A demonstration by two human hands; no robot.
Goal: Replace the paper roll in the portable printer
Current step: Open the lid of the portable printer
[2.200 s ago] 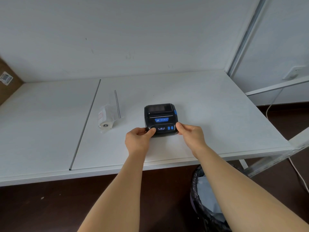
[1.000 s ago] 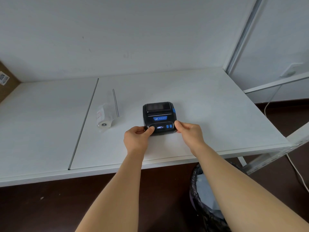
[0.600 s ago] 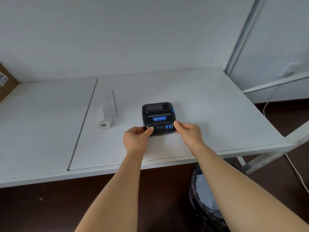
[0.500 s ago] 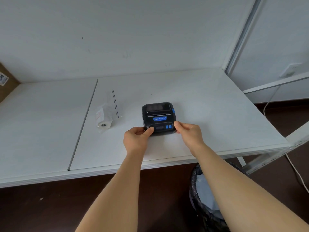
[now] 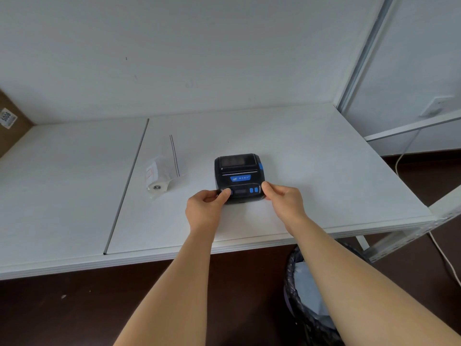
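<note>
Fingers of both hands are curled in on the near corners of the portable printer: the left hand has its thumb pressed on the front panel at the left end, the right hand pinches the right near corner, so each holds the casing rather than lying flat. That printer sits on the white table a little right of centre, lid shut, near the front edge. It looks a rigid plastic block, light enough to slide if pushed, so steadying it by the lower body makes sense; the blue tab on its right side at about two o'clock is probably the lid release. At roughly nine o'clock from the printer, well apart, lies the new paper roll in a clear plastic bag, light, soft-wrapped and likely to roll or slip once bared. Nothing stands between roll and printer. A bin sits below the table edge at five o'clock, a cardboard box far off at ten.
</note>
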